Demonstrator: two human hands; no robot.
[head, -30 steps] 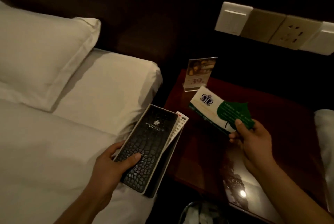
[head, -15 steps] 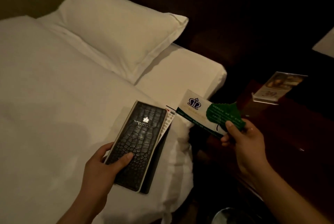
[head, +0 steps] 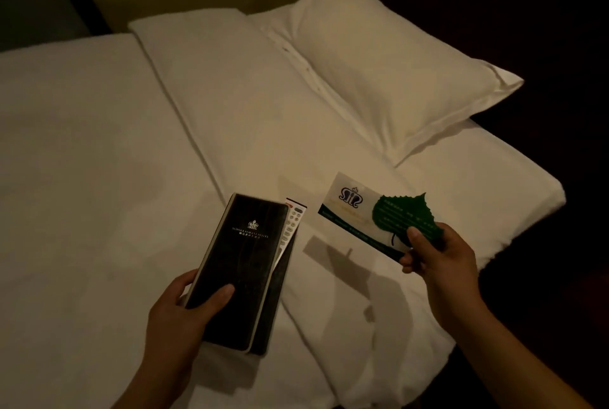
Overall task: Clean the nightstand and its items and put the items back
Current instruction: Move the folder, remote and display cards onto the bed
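Observation:
My left hand [head: 178,316] grips a stack over the white bed: a black leather-look folder [head: 242,263] with a small crest on top, a white remote control [head: 291,222] poking out beneath it, and another dark folder underneath. My right hand [head: 438,252] pinches a white card [head: 349,207] with a crest logo together with a green leaf-shaped card [head: 400,215], held just above the bed's right side. The nightstand is out of view.
The white bed sheet [head: 99,178] fills most of the view. A white pillow [head: 389,72] lies at the head, upper right. Dark headboard and floor [head: 560,276] border the bed on the right.
The view has swung left from the nightstand to the bed. Both hands, still holding their items, now hover over the sheet instead of beside the nightstand.

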